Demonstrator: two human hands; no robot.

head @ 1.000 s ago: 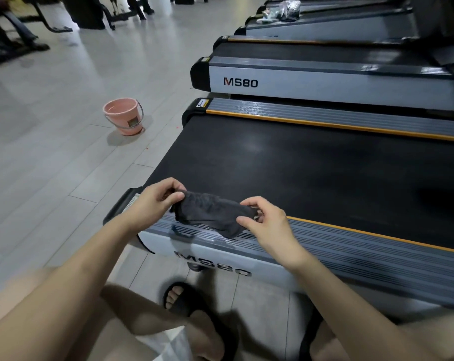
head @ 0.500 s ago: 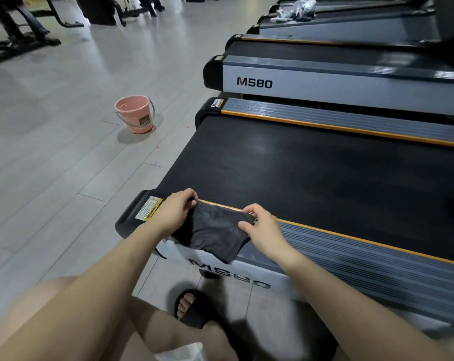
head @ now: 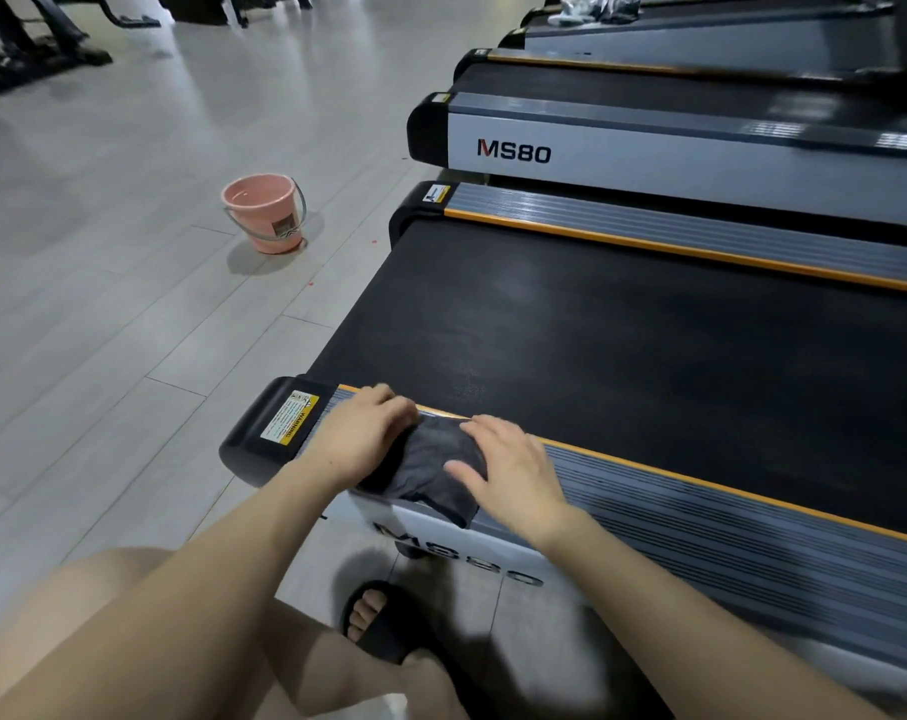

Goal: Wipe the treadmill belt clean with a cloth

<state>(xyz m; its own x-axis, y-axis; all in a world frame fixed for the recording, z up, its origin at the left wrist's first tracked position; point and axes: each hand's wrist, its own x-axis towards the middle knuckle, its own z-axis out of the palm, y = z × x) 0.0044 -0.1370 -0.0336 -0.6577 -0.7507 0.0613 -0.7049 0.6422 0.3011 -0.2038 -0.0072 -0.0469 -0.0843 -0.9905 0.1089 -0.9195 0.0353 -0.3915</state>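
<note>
A dark grey cloth [head: 430,470] lies flat on the near side rail [head: 700,517] of the treadmill, one corner hanging over the rail's white side. My left hand [head: 360,433] rests on the cloth's left edge, fingers curled over it. My right hand [head: 508,467] presses flat on the cloth's right part, fingers spread. The black treadmill belt [head: 622,356] stretches just beyond the cloth, past an orange strip.
A pink bucket [head: 264,213] stands on the tiled floor to the left. A second treadmill marked MS80 [head: 513,150] runs alongside at the back, more beyond it. My sandalled foot [head: 376,618] is on the floor below the rail. Gym equipment legs stand at top left.
The cloth, held up stretched between both hands a second ago, has come down onto the side rail. Both hands now lie on top of it.
</note>
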